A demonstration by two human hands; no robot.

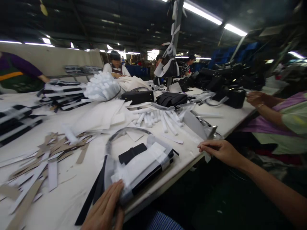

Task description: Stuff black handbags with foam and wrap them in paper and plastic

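A black handbag [153, 179] lies near the table's front edge, its front covered by white sheet padding [146, 159] and its curved handle [129, 129] in translucent wrap. My left hand [106, 204] rests against the bag's near left end, fingers stretched out and lying on the wrapping, thumb lower down. To the right, at the table edge, my right hand [222, 152] is closed in a pinch on a small clear strip [207, 156], which looks like tape. Just beyond it stands a grey-and-metal object [211, 131], perhaps a tape dispenser; its shape is blurred.
Brown and white card strips [50, 159] are scattered at left. White foam rolls [165, 121], white sheets [100, 116] and black bags [137, 96] lie farther back. A post [176, 35] rises mid-table. A co-worker's hands [256, 98] are at right; other people stand across the table.
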